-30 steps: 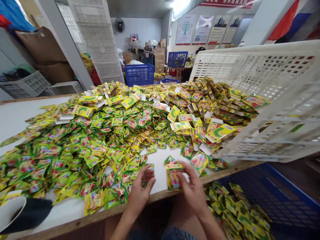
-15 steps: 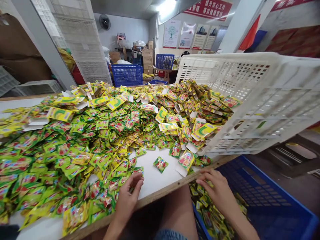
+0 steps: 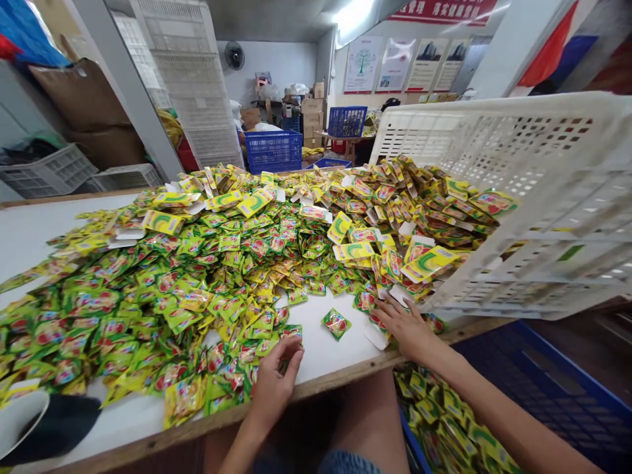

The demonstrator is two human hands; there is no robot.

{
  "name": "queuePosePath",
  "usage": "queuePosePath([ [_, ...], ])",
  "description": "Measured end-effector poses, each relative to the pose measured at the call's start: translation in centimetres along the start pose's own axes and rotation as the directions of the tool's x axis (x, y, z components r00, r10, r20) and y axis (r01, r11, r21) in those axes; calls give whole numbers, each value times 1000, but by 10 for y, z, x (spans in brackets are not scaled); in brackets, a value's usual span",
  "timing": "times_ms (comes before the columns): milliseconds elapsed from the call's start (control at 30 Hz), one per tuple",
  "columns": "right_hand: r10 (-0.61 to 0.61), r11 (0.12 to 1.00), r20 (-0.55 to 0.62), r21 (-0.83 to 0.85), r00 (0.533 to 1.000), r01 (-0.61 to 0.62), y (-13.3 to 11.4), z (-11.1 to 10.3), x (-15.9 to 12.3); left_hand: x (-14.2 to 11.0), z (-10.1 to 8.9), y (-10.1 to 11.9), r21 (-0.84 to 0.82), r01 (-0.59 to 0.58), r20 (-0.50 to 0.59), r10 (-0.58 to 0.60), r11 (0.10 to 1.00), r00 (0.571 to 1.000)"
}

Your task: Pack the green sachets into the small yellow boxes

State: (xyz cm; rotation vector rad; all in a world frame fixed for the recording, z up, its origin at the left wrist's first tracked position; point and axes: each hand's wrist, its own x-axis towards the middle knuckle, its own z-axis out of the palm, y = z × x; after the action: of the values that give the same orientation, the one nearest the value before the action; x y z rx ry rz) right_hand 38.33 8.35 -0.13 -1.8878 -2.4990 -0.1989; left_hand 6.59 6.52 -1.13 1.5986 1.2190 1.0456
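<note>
My left hand point(image 3: 277, 378) rests by the table's front edge, its fingers loosely curled and the thumb apart. Just beyond its fingertips lies a green candy packet point(image 3: 292, 331); whether they touch is unclear. My right hand point(image 3: 407, 329) is palm down with fingers outstretched over a small yellow carton point(image 3: 377, 336), covering most of it; a white flap sticks out. Between the hands, a single green packet with a red watermelon picture point(image 3: 336, 323) lies flat on the white tabletop point(image 3: 316, 359). A large heap of such packets point(image 3: 162, 309) spreads to the left.
Yellow cartons point(image 3: 395, 197) spill from a tilted white plastic crate point(image 3: 543, 210) on the right. Below the table edge stands a blue crate point(image 3: 523, 368) beside many filled cartons point(image 3: 444, 415). A dark cup-like container point(image 3: 66, 428) sits at lower left. Blue baskets point(image 3: 274, 150) stand behind.
My right hand has moved from below the table edge up and forward onto the small carton. The left hand stays beside its packet. The view has turned left, bringing the dark container into sight.
</note>
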Motion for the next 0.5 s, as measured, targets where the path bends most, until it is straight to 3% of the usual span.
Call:
queuePosePath([
  [100, 12, 996, -71, 84, 997, -6, -13, -21, 16, -1, 0, 1, -17, -17, 5, 17, 1000, 1000],
  [200, 65, 940, -236, 341, 969, 21, -58, -40, 30, -2, -1, 4, -101, -39, 56, 45, 994, 997],
  [267, 80, 808, -305, 578, 949, 117, -101, -45, 36, -3, -2, 4, -178, -68, 58, 80, 982, 995],
  [300, 33, 709, -306, 678, 951, 194, -122, -45, 39, -4, -3, 3, -206, -76, 30, 84, 976, 996],
  [400, -187, 421, -285, 842, 940, 339, -173, -38, 55, -5, -7, -3, -251, -15, -225, -43, 968, 973],
  [433, -187, 367, -286, 867, 940, 337, -184, -35, 65, -5, -8, -5, -266, 15, -344, -109, 964, 933],
  [500, -28, 355, -281, 894, 959, 272, -201, -28, 91, -5, -9, -9, -313, 33, -551, -209, 949, 808],
])
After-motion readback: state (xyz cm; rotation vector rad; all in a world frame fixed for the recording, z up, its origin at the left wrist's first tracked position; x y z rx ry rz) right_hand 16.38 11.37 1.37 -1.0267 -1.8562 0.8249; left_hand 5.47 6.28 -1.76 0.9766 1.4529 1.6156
